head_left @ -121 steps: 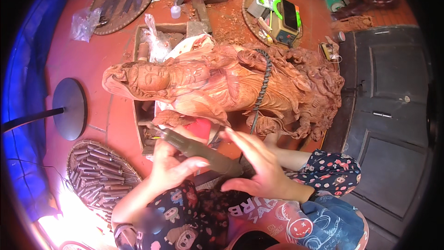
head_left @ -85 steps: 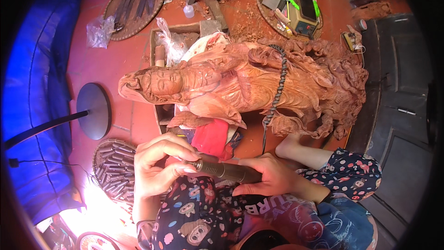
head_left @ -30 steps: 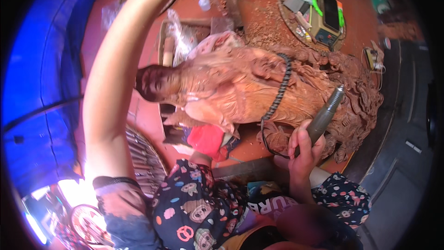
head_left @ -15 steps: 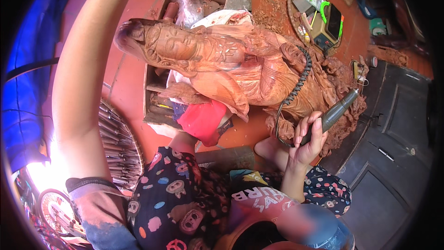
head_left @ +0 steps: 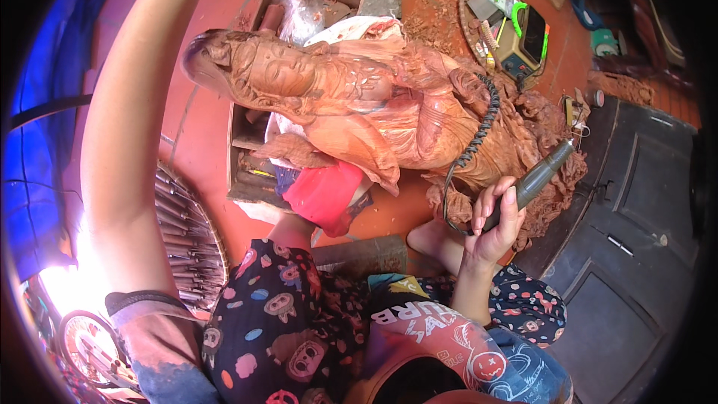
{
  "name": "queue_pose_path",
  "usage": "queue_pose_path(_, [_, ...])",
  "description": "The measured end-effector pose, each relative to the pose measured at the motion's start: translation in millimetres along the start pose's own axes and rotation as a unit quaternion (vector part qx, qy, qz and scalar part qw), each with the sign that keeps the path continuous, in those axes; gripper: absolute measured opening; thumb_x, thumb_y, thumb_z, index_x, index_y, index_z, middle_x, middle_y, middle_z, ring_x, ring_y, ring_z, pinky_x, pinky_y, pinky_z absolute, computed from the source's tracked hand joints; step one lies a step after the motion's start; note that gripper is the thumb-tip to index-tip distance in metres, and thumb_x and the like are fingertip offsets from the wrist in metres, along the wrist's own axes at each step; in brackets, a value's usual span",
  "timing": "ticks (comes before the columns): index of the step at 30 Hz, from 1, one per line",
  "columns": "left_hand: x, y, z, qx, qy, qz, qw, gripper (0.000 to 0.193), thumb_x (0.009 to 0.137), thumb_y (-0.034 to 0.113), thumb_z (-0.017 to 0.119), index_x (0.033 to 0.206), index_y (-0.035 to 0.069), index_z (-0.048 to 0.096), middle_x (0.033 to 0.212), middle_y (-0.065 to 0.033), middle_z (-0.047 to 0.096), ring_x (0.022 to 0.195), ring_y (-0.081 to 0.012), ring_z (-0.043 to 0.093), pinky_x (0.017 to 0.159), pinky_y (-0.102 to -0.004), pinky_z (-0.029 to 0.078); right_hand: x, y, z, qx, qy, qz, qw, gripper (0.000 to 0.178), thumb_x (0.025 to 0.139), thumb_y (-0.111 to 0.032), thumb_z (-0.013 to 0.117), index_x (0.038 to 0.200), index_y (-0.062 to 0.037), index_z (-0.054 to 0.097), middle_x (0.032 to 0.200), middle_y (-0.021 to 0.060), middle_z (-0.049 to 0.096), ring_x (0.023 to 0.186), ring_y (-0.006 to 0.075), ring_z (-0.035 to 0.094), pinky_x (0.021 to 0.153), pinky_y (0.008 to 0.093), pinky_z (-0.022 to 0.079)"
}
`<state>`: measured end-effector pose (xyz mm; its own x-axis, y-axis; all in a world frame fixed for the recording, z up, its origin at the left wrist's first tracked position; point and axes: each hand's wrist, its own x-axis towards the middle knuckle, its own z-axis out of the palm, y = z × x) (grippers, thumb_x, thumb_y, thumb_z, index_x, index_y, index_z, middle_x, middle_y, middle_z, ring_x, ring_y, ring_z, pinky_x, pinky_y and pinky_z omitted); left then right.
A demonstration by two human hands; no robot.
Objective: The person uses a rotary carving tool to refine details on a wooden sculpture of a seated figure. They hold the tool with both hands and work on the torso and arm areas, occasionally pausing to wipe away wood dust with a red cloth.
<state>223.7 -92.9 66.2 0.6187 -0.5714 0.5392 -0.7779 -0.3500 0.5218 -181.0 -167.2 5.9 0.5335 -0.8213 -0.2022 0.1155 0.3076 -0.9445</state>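
Observation:
A large reddish-brown wooden statue of a robed figure lies on its back across the floor, its carved head toward the left. Beside its lower end, my right hand is wrapped round a dark rotary tool handpiece. The slim metal tip points up and to the right, seemingly apart from the carving. From the handpiece's rear, a black coiled cord loops up over the robe. My left arm reaches up along the left side and runs out at the top edge, so its hand is hidden.
A wooden crate under the statue's head holds cloths and a plastic bag. Left of my knees sits a basket of chisel-like tools. A round tray with a control box stands far right, beyond a dark panelled board.
The whole picture has shifted slightly left. My right hand keeps its hold on the handpiece, in nearly the same place beside the statue.

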Motion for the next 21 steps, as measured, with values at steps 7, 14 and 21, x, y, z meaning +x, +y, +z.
queue_pose_path(7, [1.8, -7.1, 27.3, -0.001, 0.016, 0.009, 1.000, 0.019, 0.083, 0.023, 0.068, 0.095, 0.008, 0.073, 0.081, -0.0137, 0.071, 0.073, -0.0233, 0.070, 0.070, -0.0318, 0.053, 1.2, -6.6, -4.3, -0.010, 0.017, 0.015, 1.000, 0.019, 0.091, -0.018, 0.060, 0.089, -0.0022, 0.050, 0.059, 0.0026, 0.048, 0.039, 0.0060, 0.041, 0.033, 0.0173, 0.029])
queue_pose_path(14, [12.1, 23.5, 31.0, -0.037, -0.024, -0.044, 0.998, 0.017, 0.083, 0.021, 0.068, 0.094, 0.009, 0.073, 0.081, -0.0104, 0.071, 0.073, -0.0196, 0.069, 0.071, -0.0307, 0.052, -0.2, -7.1, -2.8, -0.013, 0.005, 0.027, 1.000, 0.018, 0.091, -0.016, 0.059, 0.090, -0.0020, 0.048, 0.059, 0.0021, 0.048, 0.038, 0.0057, 0.040, 0.033, 0.0173, 0.029])
queue_pose_path(21, [28.7, 38.6, 65.2, -0.040, 0.005, 0.022, 0.999, 0.013, 0.081, 0.019, 0.069, 0.090, 0.009, 0.072, 0.083, -0.0080, 0.069, 0.069, -0.0208, 0.064, 0.066, -0.0323, 0.050, -1.4, -5.7, -7.7, -0.024, 0.000, 0.030, 0.999, 0.017, 0.091, -0.015, 0.058, 0.090, -0.0015, 0.048, 0.059, 0.0020, 0.049, 0.039, 0.0053, 0.040, 0.033, 0.0174, 0.029])
